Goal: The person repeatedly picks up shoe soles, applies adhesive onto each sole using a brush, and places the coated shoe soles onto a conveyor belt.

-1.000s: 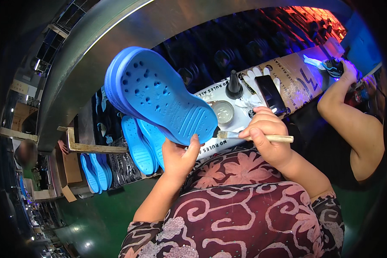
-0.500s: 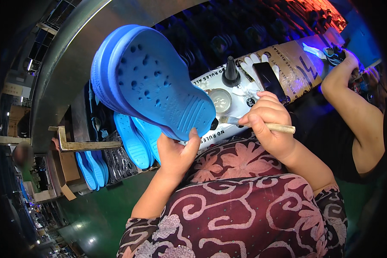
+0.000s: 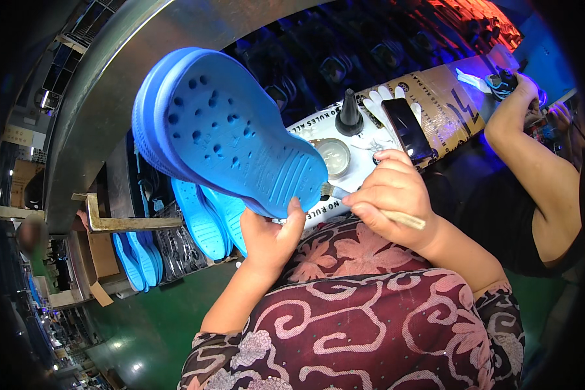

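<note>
A blue shoe sole (image 3: 221, 136) with a raised rim and scattered holes is tilted up in front of me. My left hand (image 3: 270, 242) is closed round its narrow near end, thumb on the inner face. My right hand (image 3: 396, 203) grips a brush (image 3: 404, 220) with a pale wooden handle. The dark bristles are at the right edge of the sole's near end; whether they press on it I cannot tell. Just beyond the brush stands a round, shallow dish (image 3: 335, 157) with greyish contents. Behind the dish is a black cone-shaped nozzle (image 3: 350, 116).
A dark phone (image 3: 406, 128) and a white glove (image 3: 374, 108) lie on the covered work surface. More blue soles (image 3: 201, 221) rest to the left, beside a wooden bar (image 3: 133, 222). On the right a co-worker's arm (image 3: 530, 162) holds a blue-lit item. A metal frame (image 3: 91, 110) arches at left.
The brush has moved from beside the dish toward me and left, to the sole's edge, with my right hand. The sole has shifted slightly downward in my left hand.
</note>
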Action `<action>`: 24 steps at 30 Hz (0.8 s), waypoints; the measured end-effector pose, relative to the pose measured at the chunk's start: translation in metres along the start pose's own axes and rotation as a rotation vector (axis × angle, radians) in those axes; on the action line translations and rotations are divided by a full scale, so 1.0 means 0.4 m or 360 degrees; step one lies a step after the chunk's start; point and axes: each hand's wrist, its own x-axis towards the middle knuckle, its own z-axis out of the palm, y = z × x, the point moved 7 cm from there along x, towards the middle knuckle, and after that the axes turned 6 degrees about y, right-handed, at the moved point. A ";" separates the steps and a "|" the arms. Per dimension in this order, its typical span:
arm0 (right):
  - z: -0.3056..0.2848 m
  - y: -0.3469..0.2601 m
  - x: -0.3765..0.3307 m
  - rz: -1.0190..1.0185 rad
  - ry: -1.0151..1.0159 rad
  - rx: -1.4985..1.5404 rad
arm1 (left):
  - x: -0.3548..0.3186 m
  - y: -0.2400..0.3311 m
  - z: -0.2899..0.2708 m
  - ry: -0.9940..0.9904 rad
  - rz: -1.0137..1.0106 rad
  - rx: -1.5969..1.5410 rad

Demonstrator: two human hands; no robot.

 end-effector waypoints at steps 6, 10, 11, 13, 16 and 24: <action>-0.009 0.022 -0.012 0.0152 -0.0039 0.0058 | -0.001 0.006 -0.004 -0.0081 0.0218 0.0137; 0.003 0.014 -0.007 0.0123 0.0044 0.0100 | 0.002 0.022 0.005 -0.0047 0.0256 0.0058; 0.012 0.014 -0.009 0.0120 0.0010 0.0083 | 0.004 0.024 0.003 -0.0010 0.0243 0.0044; 0.004 0.019 -0.016 0.0147 -0.0051 0.0093 | 0.011 0.027 0.003 0.0049 0.0324 -0.0023; -0.010 0.025 -0.019 0.0200 -0.0050 0.0141 | 0.005 0.033 -0.006 0.0023 0.0361 0.0013; 0.007 0.029 -0.019 0.0202 0.0001 0.0106 | 0.001 0.021 0.005 0.0001 0.0208 0.0001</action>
